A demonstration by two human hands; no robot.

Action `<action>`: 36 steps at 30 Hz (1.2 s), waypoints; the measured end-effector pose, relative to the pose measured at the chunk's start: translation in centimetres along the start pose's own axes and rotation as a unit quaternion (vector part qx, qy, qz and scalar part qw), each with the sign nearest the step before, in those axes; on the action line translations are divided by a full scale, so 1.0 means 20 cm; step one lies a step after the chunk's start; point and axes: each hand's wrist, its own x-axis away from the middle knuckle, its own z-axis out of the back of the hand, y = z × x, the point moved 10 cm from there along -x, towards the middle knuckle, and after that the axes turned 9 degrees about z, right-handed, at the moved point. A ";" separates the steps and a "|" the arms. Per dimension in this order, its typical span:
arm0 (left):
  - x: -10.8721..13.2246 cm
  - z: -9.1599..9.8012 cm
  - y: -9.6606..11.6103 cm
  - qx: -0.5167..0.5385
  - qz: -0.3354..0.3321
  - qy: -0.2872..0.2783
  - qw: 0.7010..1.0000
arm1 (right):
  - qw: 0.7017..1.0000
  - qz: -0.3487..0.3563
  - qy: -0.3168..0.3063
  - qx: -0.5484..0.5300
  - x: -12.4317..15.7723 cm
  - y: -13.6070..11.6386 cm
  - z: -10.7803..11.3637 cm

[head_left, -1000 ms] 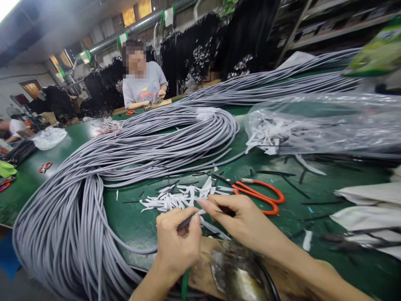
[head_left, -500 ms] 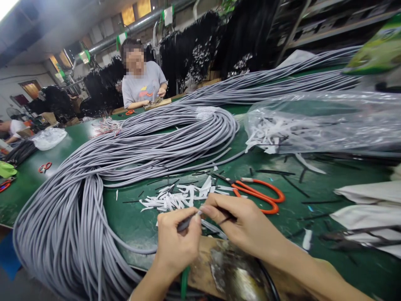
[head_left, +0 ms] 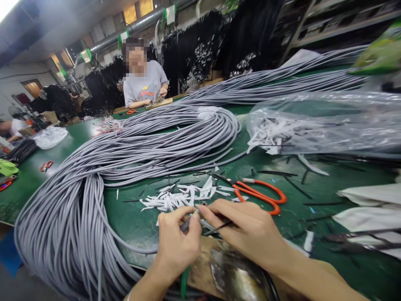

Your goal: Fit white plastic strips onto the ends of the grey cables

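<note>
A: Where is the cable?
B: Lower centre of frame. Gray cable [head_left: 184, 227], its short end in the left hand [head_left: 178, 244], above the board [head_left: 202, 267].
A: Left fingers?
B: Grasping; thumb and index pinch the cable close to its tip.
A: Right?
B: Right hand [head_left: 247, 221] meets it from the right, thumb and index at the tip. Whatever lies between those fingertips is too small to read. The curled fingers behind are closed around a dark strip [head_left: 221, 228] that points down and left.
A: Just beyond the hands?
B: White scraps [head_left: 175, 200] in a loose pile, centre of frame, on the green table [head_left: 134, 213]. Scissors [head_left: 254, 191], orange handles, lie right of the pile, just past the right hand.
A: Further out?
B: Cable bundle [head_left: 84, 225] fills the left side, looping toward upper centre; one strand runs from it to the left hand. Clear bag [head_left: 341, 125] at right, white strips inside.
A: Anyone else?
B: One worker [head_left: 145, 88], gray shirt, upper left of centre, seen across the table, forearms near the tabletop.
</note>
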 end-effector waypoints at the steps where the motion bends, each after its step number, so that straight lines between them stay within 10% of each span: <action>1: 0.00 0.00 0.00 0.000 0.002 0.001 1.000 | 1.000 0.009 0.004 0.002 0.00 -0.01 0.00; 17: -0.04 -0.02 -0.10 0.105 0.079 -0.029 0.991 | 0.997 -0.033 -0.005 -0.067 -0.02 0.02 -0.02; 25: -0.04 0.00 -0.11 0.209 0.111 -0.013 0.972 | 0.938 -0.275 -0.046 -0.207 0.06 0.25 -0.09; 30: -0.04 -0.08 -0.12 0.322 0.163 -0.115 0.925 | 0.932 -0.262 -0.061 -0.243 0.05 0.22 -0.12; 36: -0.05 -0.08 -0.17 0.368 0.191 -0.098 0.905 | 0.959 -0.201 -0.029 -0.196 0.02 0.17 -0.07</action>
